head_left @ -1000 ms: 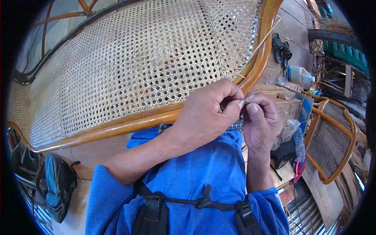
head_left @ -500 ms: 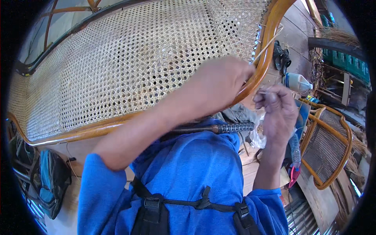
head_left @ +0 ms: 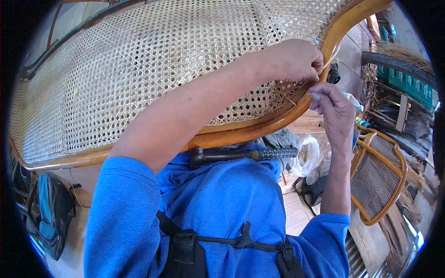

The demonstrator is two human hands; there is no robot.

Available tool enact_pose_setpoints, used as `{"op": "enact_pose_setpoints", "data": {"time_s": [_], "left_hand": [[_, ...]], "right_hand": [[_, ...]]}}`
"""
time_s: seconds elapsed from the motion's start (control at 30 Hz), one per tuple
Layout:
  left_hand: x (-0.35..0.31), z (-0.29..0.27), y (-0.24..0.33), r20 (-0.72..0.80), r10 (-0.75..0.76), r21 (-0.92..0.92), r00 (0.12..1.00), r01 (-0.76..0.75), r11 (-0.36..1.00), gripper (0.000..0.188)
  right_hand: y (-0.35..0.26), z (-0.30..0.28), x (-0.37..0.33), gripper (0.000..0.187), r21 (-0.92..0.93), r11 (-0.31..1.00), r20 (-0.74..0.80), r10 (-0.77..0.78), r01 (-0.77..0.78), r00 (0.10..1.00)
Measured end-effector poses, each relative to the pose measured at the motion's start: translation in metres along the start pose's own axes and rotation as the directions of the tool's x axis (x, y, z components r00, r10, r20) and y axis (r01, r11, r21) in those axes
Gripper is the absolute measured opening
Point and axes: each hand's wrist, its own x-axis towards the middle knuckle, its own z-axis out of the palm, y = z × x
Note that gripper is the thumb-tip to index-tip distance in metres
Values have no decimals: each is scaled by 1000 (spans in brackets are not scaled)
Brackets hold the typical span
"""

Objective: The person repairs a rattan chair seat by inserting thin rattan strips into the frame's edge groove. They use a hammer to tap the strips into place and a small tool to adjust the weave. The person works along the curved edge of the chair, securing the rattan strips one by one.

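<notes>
A long wooden frame (head_left: 259,131) holds a panel of woven cane webbing (head_left: 153,78), which stretches across the upper left. Over the frame's curved right corner, my left hand (head_left: 296,60) is closed, its fingertips at a thin pale cane strand (head_left: 332,58) that crosses the wood. Just below and to the right, my right hand (head_left: 334,107) pinches thumb and forefinger together against the frame's outer edge. What lies between those right fingers is too small to make out. A small peg (head_left: 293,102) sticks up at the frame's inner edge.
Across my lap lies a hammer (head_left: 232,155) with a wrapped handle. A coil of clear plastic (head_left: 306,156) sits beyond its end. On the right stands a smaller wood-framed cane panel (head_left: 378,178); green crates (head_left: 410,85) are behind. A backpack (head_left: 48,213) rests at left.
Both hands have come closer together at the frame's corner. My left hand moved up and right, and my right hand moved in against the wood. The frame has shifted rightward in view.
</notes>
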Motion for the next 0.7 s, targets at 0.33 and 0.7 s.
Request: {"op": "enact_pose_setpoints", "data": {"time_s": [0.33, 0.7], "left_hand": [[-1, 4, -24, -86, 97, 23, 992, -95, 995, 19], [1, 6, -34, -111, 131, 96, 985, -121, 988, 17]], "right_hand": [[-1, 1, 21, 10, -224, 970, 95, -71, 90, 993], [9, 2, 31, 11, -317, 877, 225, -300, 361, 927]]}}
